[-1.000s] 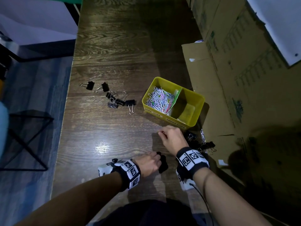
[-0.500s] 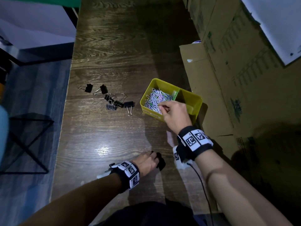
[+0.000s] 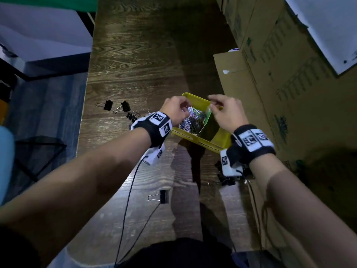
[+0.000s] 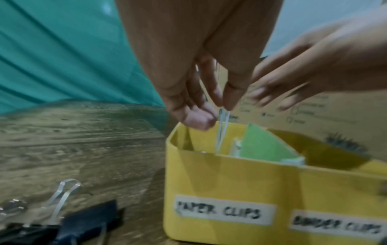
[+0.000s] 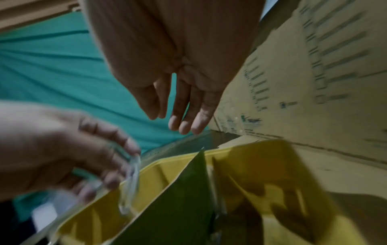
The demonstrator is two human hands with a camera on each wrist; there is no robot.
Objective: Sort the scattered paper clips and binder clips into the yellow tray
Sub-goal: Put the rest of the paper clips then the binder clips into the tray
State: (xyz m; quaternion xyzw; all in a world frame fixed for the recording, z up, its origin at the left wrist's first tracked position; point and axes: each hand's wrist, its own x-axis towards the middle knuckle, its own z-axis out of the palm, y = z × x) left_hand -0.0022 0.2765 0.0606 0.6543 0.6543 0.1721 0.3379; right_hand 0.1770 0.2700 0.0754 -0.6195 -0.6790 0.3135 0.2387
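The yellow tray (image 3: 197,141) stands mid-table, split by a green divider (image 4: 266,145) and labelled for paper clips and binder clips. A heap of coloured paper clips (image 3: 193,120) fills its left compartment. My left hand (image 3: 185,111) hovers over that compartment and pinches a pale paper clip (image 4: 223,126) that hangs down from the fingertips. My right hand (image 3: 211,105) is above the divider with fingers straight and nothing in it (image 5: 167,121). Black binder clips (image 3: 123,107) lie scattered left of the tray.
One binder clip (image 3: 162,196) lies near the table's front edge, and more binder clips (image 3: 226,179) sit under my right wrist. Cardboard boxes (image 3: 280,93) line the right side. The table's left edge (image 3: 85,113) drops to the floor.
My left hand rose from the table's near edge to the tray, now pinching a paper clip. My right hand shifted right from the paper clip heap to above the divider and opened.
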